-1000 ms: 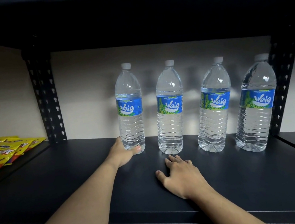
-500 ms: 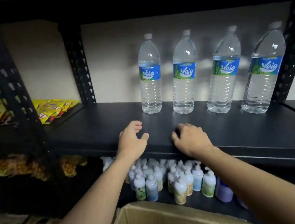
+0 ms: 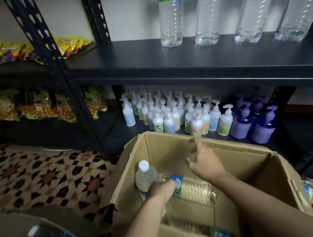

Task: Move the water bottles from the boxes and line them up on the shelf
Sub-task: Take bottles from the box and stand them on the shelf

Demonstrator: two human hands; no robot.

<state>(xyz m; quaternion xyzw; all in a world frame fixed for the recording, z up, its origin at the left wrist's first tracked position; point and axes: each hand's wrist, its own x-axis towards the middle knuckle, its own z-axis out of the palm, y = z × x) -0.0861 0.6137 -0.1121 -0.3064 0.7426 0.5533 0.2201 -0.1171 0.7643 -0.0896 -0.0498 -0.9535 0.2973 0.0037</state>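
We are looking down into the cardboard box at six o'clock, where half a second ago we were facing the shelf with both hands resting at its front edge. The left hand is now reaching into the box, its fingers curling round the shoulder of a water bottle. That bottle is lying on its side on the box bottom, white cap toward ten o'clock and base toward four o'clock. The right hand is hovering over the box just at twelve o'clock of the bottle. Its fingers are loosely spread and holding nothing, though blur is hiding the fingertips.

The four bottles are standing upright in a row on the shelf at one o'clock, as they were a second ago. Bare shelf is showing beside them toward eleven o'clock. We are judging that the last placement is finished and a fresh pick is beginning, with the lift not yet under way. Another bottle is lying lower in the box at six o'clock, so more trips are waiting.
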